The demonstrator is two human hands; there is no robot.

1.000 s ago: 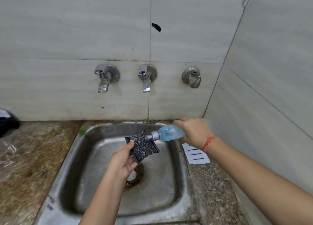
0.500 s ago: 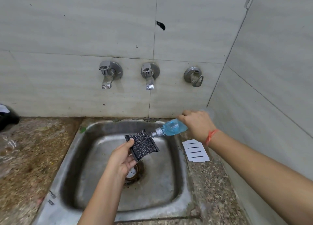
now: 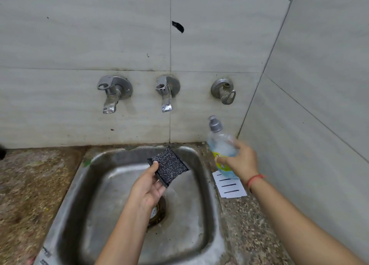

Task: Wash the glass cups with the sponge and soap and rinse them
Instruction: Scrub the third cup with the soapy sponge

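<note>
Over the sink (image 3: 103,204), left hand (image 3: 147,189) pinches the soft sponge (image 3: 171,165) edgewise; right hand (image 3: 241,161) grips the soap bottle (image 3: 221,145) mid-body (likely slippery).

1. Three metal taps are seen in a row on the tiled wall (image 3: 60,35), above the steel sink's (image 3: 79,185) back rim: left tap (image 3: 111,94), middle tap (image 3: 166,93), right tap (image 3: 223,91).
2. A black mark (image 3: 178,26) is spotted higher up.
3. A white slotted tray (image 3: 229,187) is laid flat on the speckled counter (image 3: 30,185), just beside the sink's right rim.
4. The drain (image 3: 159,216) is partly hidden mid-basin.
</note>
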